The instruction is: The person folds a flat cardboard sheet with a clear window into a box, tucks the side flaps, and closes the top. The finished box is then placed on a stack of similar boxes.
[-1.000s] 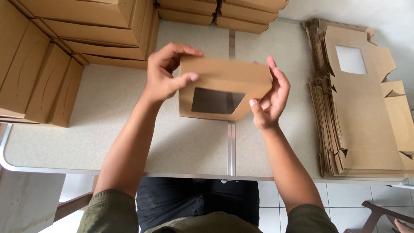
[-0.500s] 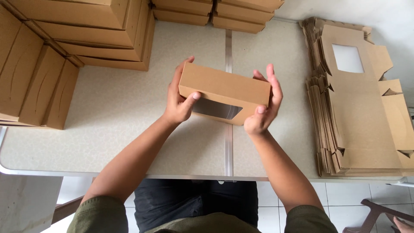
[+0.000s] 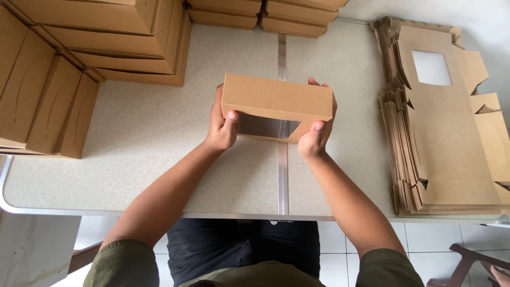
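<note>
I hold a folded brown cardboard box (image 3: pixel 276 100) with a clear window on its lower face, above the middle of the table. My left hand (image 3: pixel 221 128) grips its left end, thumb on the front edge. My right hand (image 3: pixel 316 135) grips its right end, thumb on the front and fingers behind. The box's plain brown side faces up and the window is partly seen underneath.
A speckled beige table (image 3: pixel 133 159) with a metal seam down its middle. Stacks of assembled brown boxes (image 3: pixel 95 37) stand at the left and back. A pile of flat windowed box blanks (image 3: pixel 446 133) lies at the right. A brown chair (image 3: pixel 467 260) shows at the lower right.
The box has been turned so its window faces down and toward me, and it has closed up flatter. Both hands shifted from the upper edges to gripping the ends.
</note>
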